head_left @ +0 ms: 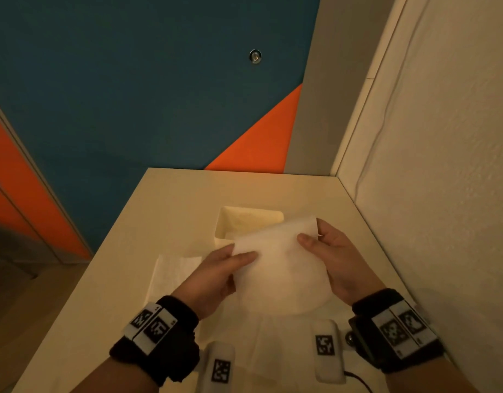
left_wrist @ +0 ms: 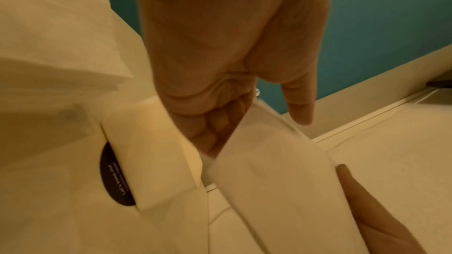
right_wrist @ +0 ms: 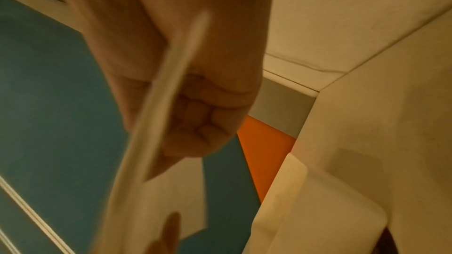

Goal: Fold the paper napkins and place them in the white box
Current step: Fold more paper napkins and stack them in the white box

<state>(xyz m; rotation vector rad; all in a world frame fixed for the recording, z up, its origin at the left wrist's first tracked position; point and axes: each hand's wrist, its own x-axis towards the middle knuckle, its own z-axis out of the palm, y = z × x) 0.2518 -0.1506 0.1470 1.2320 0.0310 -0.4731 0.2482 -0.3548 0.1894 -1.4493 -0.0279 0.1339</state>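
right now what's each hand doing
Left hand: pinching the napkin's left edge.
Right hand: pinching the napkin's right edge.

Black wristbands [head_left: 170,324] w/ white marker tags, prob. fabric.

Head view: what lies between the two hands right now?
The paper napkin, held up above the table in front of the white box. The left hand pinches its left edge and the right hand its right edge, as the head view shows.

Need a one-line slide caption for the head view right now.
Both hands, left hand and right hand, pinch a paper napkin above the table, in front of the white box.
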